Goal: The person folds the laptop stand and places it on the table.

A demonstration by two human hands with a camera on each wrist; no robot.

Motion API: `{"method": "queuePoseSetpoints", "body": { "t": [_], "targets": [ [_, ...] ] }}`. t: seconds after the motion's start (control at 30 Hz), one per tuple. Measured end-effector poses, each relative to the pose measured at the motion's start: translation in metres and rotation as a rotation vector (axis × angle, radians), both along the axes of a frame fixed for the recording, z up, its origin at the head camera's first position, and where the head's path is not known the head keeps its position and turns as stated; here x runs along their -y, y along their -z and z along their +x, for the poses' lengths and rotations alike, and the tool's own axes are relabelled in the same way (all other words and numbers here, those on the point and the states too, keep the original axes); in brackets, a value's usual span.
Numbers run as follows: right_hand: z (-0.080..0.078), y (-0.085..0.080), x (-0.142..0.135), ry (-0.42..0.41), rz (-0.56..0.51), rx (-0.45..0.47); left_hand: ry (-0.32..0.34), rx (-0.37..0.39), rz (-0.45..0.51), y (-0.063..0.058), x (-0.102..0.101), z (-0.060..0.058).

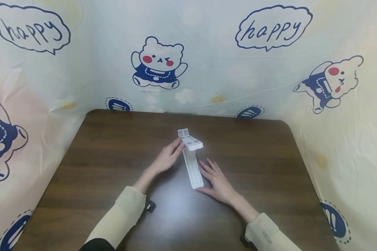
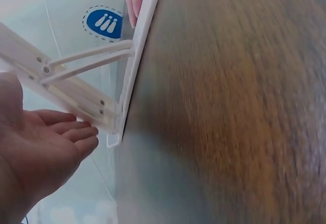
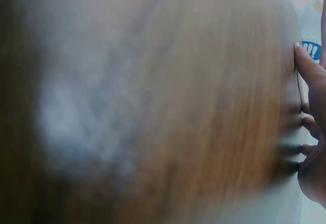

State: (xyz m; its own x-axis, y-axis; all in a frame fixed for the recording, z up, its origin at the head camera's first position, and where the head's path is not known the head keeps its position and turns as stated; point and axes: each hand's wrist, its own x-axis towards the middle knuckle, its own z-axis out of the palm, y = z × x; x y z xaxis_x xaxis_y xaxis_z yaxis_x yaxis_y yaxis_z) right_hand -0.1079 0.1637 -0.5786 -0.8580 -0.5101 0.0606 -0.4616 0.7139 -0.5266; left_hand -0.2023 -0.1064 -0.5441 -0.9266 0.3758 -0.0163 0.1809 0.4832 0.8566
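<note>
A white folding stand (image 1: 192,142) stands near the middle of the brown table. Its long flat base (image 1: 194,170) lies on the tabletop, and a tilted upper plate (image 2: 76,91) is joined to it by two thin arms (image 2: 91,60). My left hand (image 1: 166,158) is at the left side of the upper plate, fingers extended and fingertips right at its edge. To the right of the base, my right hand (image 1: 218,183) rests with fingers spread, its thumb at the base's near end. The right wrist view shows the right fingers (image 3: 310,124) low against the tabletop.
The brown table (image 1: 254,146) has rounded far corners. Behind and beside it hangs a pale curtain (image 1: 213,69) printed with bears and "happy" bubbles. A small black device (image 1: 150,206) sits by the left cuff.
</note>
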Motion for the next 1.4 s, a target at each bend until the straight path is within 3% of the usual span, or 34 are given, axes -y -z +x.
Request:
{"method": "queuePoseSetpoints", "body": {
  "t": [0.03, 0.1, 0.3, 0.53, 0.77, 0.97, 1.4],
  "targets": [
    [0.001, 0.0, 0.001, 0.007, 0.001, -0.001, 0.005, 0.012, -0.005, -0.007, -0.001, 0.002],
    [0.002, 0.0, 0.002, 0.017, -0.004, -0.005, 0.016, 0.009, -0.022, -0.01, 0.0, 0.002],
    [0.004, 0.0, 0.005, 0.022, -0.017, -0.031, 0.033, -0.005, -0.079, -0.013, 0.004, 0.002],
    [0.004, 0.001, 0.005, 0.025, -0.007, -0.002, 0.057, -0.046, -0.135, -0.015, 0.007, 0.0],
    [0.007, 0.003, 0.011, 0.052, -0.024, -0.019, -0.001, -0.041, -0.077, -0.011, 0.009, -0.006],
    [0.009, 0.005, 0.02, 0.065, -0.029, -0.066, -0.022, -0.046, -0.089, -0.007, 0.009, -0.008],
    [0.0, -0.008, 0.02, 0.034, 0.023, 0.084, -0.003, -0.049, -0.065, -0.004, 0.008, -0.012]
  ]
}}
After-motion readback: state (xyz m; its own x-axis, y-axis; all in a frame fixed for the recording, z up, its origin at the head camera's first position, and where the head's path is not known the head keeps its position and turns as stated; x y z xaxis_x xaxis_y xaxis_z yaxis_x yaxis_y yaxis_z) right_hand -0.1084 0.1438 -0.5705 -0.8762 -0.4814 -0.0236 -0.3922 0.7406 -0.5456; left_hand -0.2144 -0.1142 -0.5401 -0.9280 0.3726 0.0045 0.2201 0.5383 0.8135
